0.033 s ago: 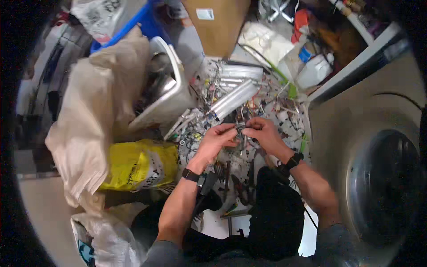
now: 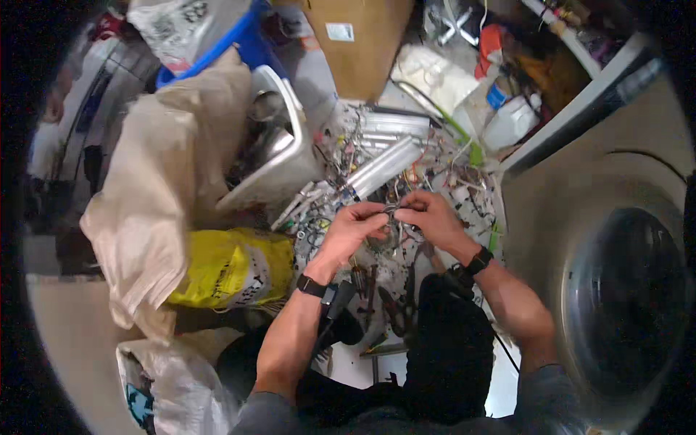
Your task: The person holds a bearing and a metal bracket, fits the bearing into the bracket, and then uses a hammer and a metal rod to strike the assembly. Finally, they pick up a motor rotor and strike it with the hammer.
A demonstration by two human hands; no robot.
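Note:
My left hand (image 2: 357, 226) and my right hand (image 2: 431, 220) meet over the litter of small parts. Their fingertips pinch a small dark, curved piece (image 2: 391, 209) between them; it is too small and blurred to name. Below the hands lie pliers (image 2: 395, 312) with dark handles and other hand tools. Just beyond, a long clear-silver tube-shaped piece (image 2: 384, 168) lies slanting among loose screws, wires and scraps. A black band circles each wrist.
A white bin (image 2: 290, 138) with metal pots stands at left, beside a beige sack (image 2: 156, 181) and a yellow bag (image 2: 235, 272). A cardboard box (image 2: 359, 47) is at the back. A round-doored washing machine (image 2: 616, 290) closes off the right, near a white jug (image 2: 511, 122).
The view has shifted slightly, so the surroundings sit a little lower. Both hands stay nearly in place, still pinching the small dark piece.

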